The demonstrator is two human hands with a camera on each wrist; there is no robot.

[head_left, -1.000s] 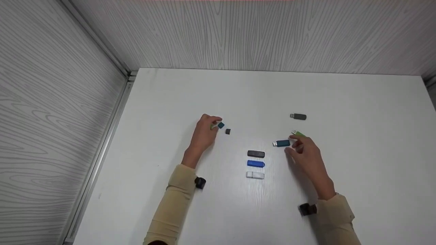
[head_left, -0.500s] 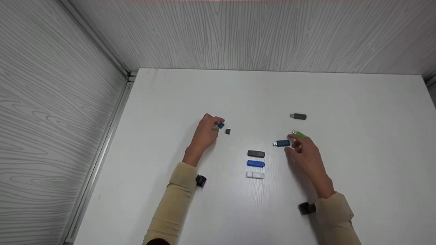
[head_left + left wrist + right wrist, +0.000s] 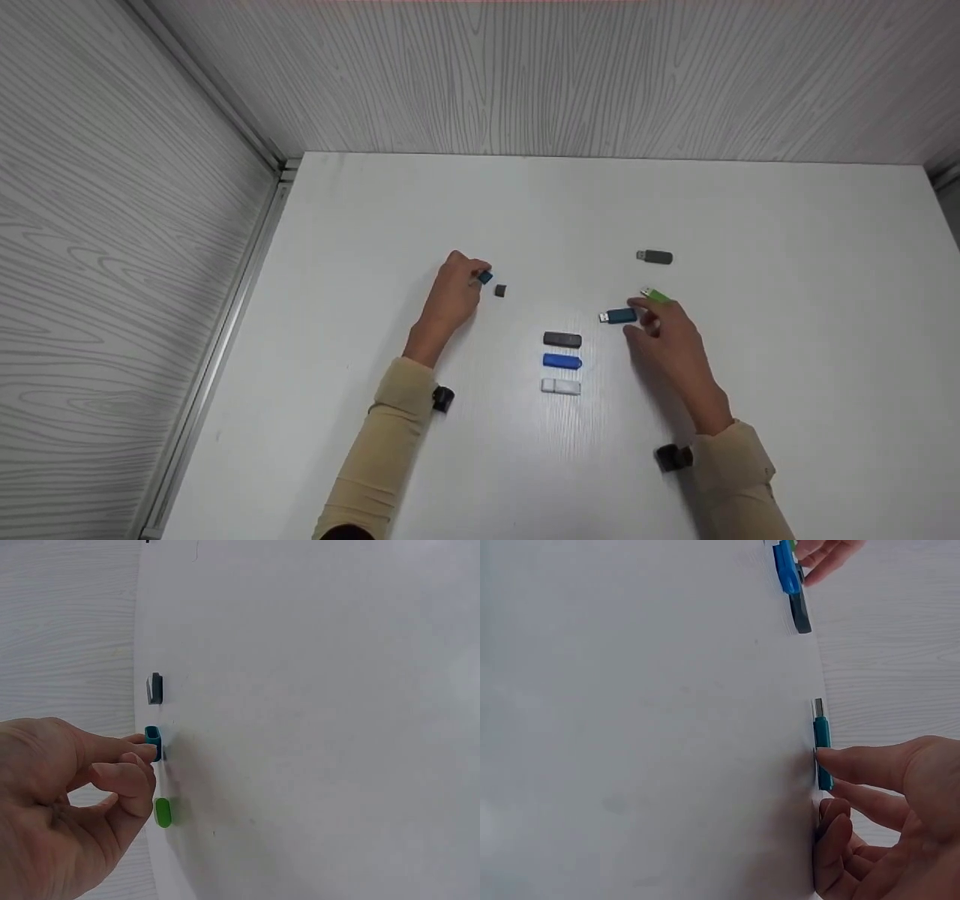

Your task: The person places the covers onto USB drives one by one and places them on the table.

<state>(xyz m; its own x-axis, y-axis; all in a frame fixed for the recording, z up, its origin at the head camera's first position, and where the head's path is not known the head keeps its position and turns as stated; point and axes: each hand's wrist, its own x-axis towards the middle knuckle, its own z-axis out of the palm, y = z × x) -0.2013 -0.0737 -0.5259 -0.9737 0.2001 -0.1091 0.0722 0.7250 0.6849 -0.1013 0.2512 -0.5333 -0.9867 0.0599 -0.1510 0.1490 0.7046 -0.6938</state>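
Note:
My left hand [image 3: 450, 298] pinches a small teal USB stick cap [image 3: 153, 734] between thumb and forefinger. On one side of it lies a dark grey cap [image 3: 500, 290], and on the other a green cap [image 3: 163, 813], mostly hidden by the hand in the head view. My right hand [image 3: 670, 341] is at the rear end of an uncapped teal USB stick [image 3: 618, 316], thumb and forefinger on either side with a gap showing in the head view. Its metal plug points left. Just behind these fingers lies an uncapped green USB stick [image 3: 656, 295], partly covered.
An uncapped dark grey USB stick [image 3: 655, 257] lies farther back. Between the arms, three capped sticks form a column: dark grey [image 3: 562, 340], blue [image 3: 562, 361] and white [image 3: 561, 386]. The white table [image 3: 375, 202] meets wood-grain panels [image 3: 525, 75] at back and left.
The left fingers have shifted slightly right around the teal cap, and the green cap behind them has gone from sight in the head view. My right fingertips have moved slightly left along the teal stick.

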